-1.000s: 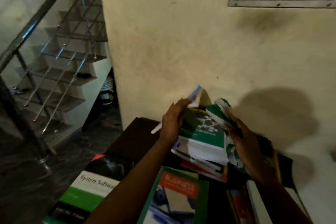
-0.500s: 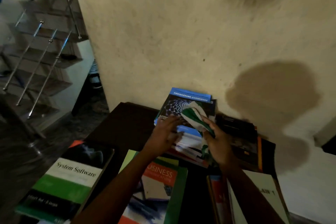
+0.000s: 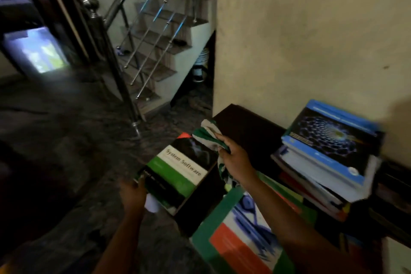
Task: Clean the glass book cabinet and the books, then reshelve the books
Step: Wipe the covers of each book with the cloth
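Note:
The "System Software" book (image 3: 181,171), with a green, white and black cover, lies at the left edge of a dark table (image 3: 244,122). My left hand (image 3: 133,193) grips its near left corner. My right hand (image 3: 233,158) holds a green and white cloth (image 3: 208,133) against the book's far right corner. At the right stands a stack of books (image 3: 322,169) topped by a blue and black one (image 3: 333,135). A green and orange book (image 3: 242,240) lies flat under my right forearm.
A cream wall (image 3: 311,40) rises behind the table. A staircase with a steel railing (image 3: 151,46) stands at the back left, its post (image 3: 111,62) on the dark floor (image 3: 66,129). A dark glass-fronted frame (image 3: 37,51) is at the far left.
Both hands left the stack at the right and came to the "System Software" book at the table's left edge. The cloth stayed in my right hand. The camera swung left.

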